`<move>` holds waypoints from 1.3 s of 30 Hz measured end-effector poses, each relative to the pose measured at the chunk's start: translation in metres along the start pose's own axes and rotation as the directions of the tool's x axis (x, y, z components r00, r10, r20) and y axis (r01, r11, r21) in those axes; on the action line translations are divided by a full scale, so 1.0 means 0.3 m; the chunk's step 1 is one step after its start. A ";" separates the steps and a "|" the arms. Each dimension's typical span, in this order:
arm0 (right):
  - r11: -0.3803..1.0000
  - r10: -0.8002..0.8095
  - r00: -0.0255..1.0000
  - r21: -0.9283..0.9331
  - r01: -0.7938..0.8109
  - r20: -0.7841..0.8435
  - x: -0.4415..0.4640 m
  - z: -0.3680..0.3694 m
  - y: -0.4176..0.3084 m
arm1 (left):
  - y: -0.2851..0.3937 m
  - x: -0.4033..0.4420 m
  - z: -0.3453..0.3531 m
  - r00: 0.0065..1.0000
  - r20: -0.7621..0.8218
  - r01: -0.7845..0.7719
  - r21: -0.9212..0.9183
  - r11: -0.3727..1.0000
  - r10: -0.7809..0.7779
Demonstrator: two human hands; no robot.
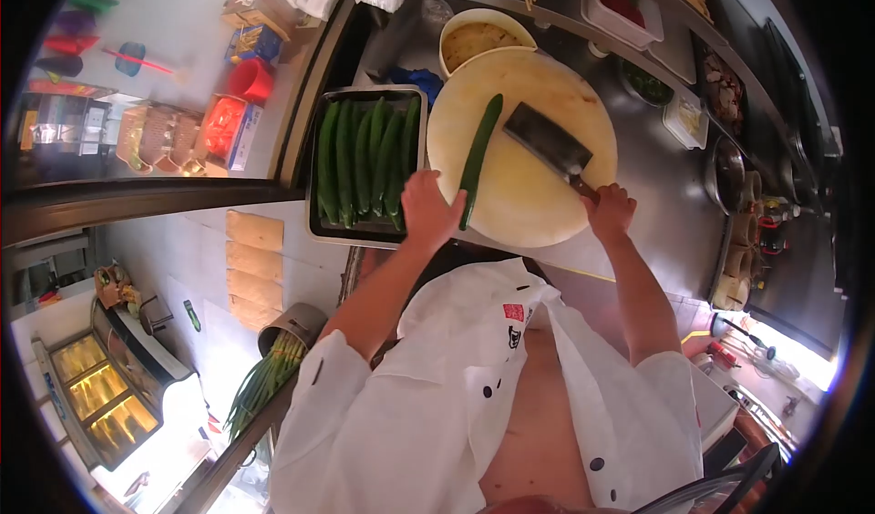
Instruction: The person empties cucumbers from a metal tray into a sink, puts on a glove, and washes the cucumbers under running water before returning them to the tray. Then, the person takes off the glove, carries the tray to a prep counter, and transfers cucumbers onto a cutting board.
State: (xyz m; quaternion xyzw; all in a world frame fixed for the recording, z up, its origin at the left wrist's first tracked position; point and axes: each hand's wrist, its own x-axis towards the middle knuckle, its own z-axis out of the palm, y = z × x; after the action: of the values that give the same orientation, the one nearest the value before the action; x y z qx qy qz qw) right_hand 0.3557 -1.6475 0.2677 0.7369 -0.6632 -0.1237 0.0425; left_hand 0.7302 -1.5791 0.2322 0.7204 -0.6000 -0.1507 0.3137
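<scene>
A long green cucumber (479, 154) lies on the left part of a round cutting board (529, 213). My left hand (432, 211) is at the board's left edge, its fingers by the lower end of the cucumber; whether they grip it is unclear. In my right hand (611, 211) is the handle of a cleaver (547, 138), whose wide dark blade lies flat over the board, right of the cucumber. Left of the board, a metal tray (321, 231) holds several more cucumbers (363, 163).
Behind the board stands a bowl of yellowish food (478, 45), with a blue cloth (417, 82) beside it. Containers, including a metal bowl (726, 175), line the back and right. Long green stalks (264, 377) fill a pot (296, 321) at the lower left.
</scene>
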 end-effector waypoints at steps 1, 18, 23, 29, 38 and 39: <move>0.999 0.017 1.000 -0.040 -0.018 -0.023 0.020 0.004 0.007 | -0.056 0.008 -0.041 1.000 0.003 -0.001 0.013 1.000 0.001; 0.828 0.136 0.947 0.559 0.052 -0.290 -0.054 0.002 -0.136 | -0.247 0.166 -0.296 0.831 0.103 0.414 0.540 0.733 -0.546; 0.626 0.091 0.992 0.780 0.008 -0.083 -0.177 -0.033 -0.248 | -0.259 0.155 -0.272 0.845 0.091 0.428 0.475 0.769 -0.527; 0.517 -0.068 0.998 0.855 0.023 0.014 -0.198 -0.149 -0.334 | -0.278 0.166 -0.293 0.828 0.102 0.472 0.404 0.783 -0.552; 0.490 -0.239 0.968 0.870 0.048 0.080 -0.178 -0.199 -0.364 | -0.378 0.154 -0.305 0.897 -0.137 0.433 0.084 0.898 -0.420; 0.487 -0.250 0.964 0.872 0.045 0.090 -0.180 -0.203 -0.367 | -0.364 0.143 -0.304 0.904 -0.166 0.409 0.059 0.911 -0.395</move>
State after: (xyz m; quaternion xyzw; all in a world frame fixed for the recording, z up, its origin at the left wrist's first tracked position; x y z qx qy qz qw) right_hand 0.4719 -1.5874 0.3083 0.6963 -0.5705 0.1459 -0.4103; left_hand 0.8785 -1.5864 0.2391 0.8516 -0.4194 -0.1295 0.2866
